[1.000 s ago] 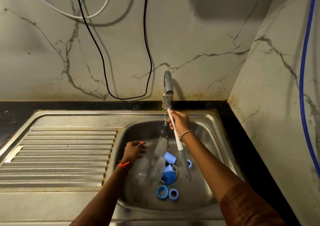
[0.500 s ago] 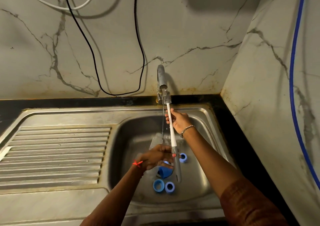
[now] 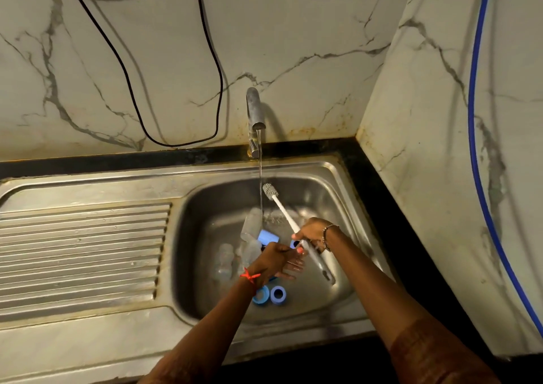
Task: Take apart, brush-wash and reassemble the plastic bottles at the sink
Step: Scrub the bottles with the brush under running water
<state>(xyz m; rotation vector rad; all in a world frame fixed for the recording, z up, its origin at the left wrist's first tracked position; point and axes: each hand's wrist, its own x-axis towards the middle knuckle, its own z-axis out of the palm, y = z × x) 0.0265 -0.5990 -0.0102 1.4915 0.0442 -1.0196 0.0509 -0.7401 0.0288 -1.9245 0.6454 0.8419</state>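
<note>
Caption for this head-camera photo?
At the sink: right hand grips bottle brush beside running water, left hand open beside the bottles.

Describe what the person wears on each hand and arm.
No gloves. The left hand has a knotted red thread at its wrist; the right hand has a thin silvery bracelet. A rust-brown sleeve covers the right upper arm; the left forearm is bare.

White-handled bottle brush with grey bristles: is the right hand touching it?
Touching. The head view shows the right hand curled round the white-handled bottle brush at mid-handle.
</note>
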